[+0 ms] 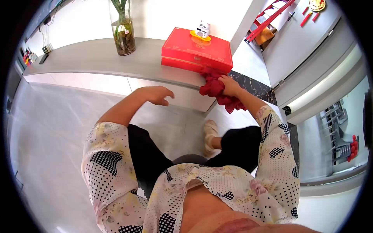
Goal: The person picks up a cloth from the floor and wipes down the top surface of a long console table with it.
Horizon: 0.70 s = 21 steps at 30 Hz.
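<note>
My right hand (230, 86) grips a crumpled dark red cloth (213, 88), which hangs at the right end of the grey cabinet top, against the front edge of a large red box (198, 48). Part of the cloth drapes below the hand. On the box, a small white figurine (202, 30) stands on a yellow dish. My left hand (156, 95) is in the air in front of the cabinet's white drawers, its fingers apart and slightly curled, holding nothing.
A glass vase (124, 37) with green stems stands on the cabinet top (85, 54), left of the box. A dark remote (44, 58) lies at the far left. Right of the cabinet are a dark marble threshold (254, 86), a grey door (303, 39) and a red ladder (268, 22).
</note>
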{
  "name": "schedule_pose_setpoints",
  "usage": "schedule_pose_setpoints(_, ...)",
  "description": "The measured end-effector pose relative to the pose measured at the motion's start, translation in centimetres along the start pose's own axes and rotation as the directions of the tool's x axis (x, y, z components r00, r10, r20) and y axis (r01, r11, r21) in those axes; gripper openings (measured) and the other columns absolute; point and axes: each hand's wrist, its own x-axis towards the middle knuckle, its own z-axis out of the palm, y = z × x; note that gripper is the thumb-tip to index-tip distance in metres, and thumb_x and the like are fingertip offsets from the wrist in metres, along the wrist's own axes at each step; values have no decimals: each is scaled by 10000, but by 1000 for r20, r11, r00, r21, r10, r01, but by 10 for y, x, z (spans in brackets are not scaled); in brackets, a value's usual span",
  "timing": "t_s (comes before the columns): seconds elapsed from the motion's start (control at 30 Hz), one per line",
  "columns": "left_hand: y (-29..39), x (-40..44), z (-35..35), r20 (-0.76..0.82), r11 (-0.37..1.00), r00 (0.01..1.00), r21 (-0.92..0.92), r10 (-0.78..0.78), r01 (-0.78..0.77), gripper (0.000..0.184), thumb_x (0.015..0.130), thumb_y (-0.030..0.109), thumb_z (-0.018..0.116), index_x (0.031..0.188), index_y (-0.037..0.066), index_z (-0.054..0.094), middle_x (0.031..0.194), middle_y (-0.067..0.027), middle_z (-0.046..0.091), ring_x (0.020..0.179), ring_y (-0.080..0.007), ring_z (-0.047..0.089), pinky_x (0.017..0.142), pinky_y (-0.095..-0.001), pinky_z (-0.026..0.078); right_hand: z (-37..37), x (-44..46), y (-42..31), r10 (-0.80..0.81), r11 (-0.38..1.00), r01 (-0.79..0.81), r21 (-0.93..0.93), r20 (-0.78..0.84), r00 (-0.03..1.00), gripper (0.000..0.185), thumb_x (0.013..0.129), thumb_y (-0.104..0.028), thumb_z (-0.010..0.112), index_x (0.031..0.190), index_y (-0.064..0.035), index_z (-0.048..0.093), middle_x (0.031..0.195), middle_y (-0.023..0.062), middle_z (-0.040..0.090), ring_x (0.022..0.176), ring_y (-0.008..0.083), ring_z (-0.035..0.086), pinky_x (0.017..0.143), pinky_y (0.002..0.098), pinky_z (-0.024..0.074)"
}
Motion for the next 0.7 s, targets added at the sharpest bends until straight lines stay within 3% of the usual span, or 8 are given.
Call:
schedule_pose_setpoints(0.13,37,37,8,86,988,988,68,132,-138,480,845,206,644,1295,82,531,1208,-188,609,1112,-325,588,959,-403,459,5,-16,-2,9,999,-3,48,-114,993,487,668,-236,722,1120,-141,568,1229,135,525,1134,380,504,960,454,446)
schedule_pose_setpoints(0.33,84,36,16,201,967,949,-129,243,-220,480,863,200,636,1310,72,517,1229,-188,599,1119,-324,587,956,-405,459,-26,-50,17,-79,977,111,180,-173,982,416,675,-214,715,1062,-109,605,1160,147,581,1107,370,537,956,428,451)
schedule_pose_setpoints(0.37,89,33,17,212,967,947,-130,241,-218,472,872,191,633,1311,65,514,1240,-191,590,1120,-319,588,959,-403,461,-30,-51,31,27,991,-24,131,-16,1000,440,713,-231,704,1119,-117,582,1256,148,543,1189,371,491,983,426,437)
schedule_pose_setpoints(0.4,89,35,22,194,963,947,-141,255,-230,472,866,206,637,1302,68,521,1211,-194,602,1108,-323,592,954,-406,462,-27,-48,51,61,997,-60,-50,13,998,429,697,-218,696,1103,-115,602,1254,153,556,1156,360,528,960,411,461)
schedule_pose_setpoints(0.47,80,42,34,167,956,947,-162,273,-246,472,854,237,644,1283,73,535,1153,-200,626,1082,-333,600,943,-412,462,-23,-37,74,362,931,-362,-58,5,932,419,676,-219,691,1072,-95,630,1176,167,611,1085,355,581,919,405,485)
schedule_pose_setpoints(0.6,106,7,30,204,941,948,-287,243,-179,448,865,204,633,1274,48,539,1207,-196,599,1124,-334,572,962,-414,453,-10,-14,96,693,692,-530,490,-247,677,464,725,-272,684,1158,-111,636,1078,182,665,978,349,643,867,403,492)
schedule_pose_setpoints(0.67,103,11,34,184,927,962,-352,200,-126,487,871,178,629,1322,59,490,1286,-184,546,1156,-320,549,957,-407,464,53,22,147,729,404,-198,893,-183,660,560,712,-410,707,1147,-64,639,1045,161,685,951,284,660,842,376,499)
schedule_pose_setpoints(0.7,103,11,35,141,924,974,-363,179,-117,511,872,160,631,1347,72,465,1306,-173,532,1152,-305,553,936,-401,485,64,38,155,722,378,-148,914,-191,665,566,717,-411,710,1149,-53,638,1039,147,686,947,267,656,832,368,499)
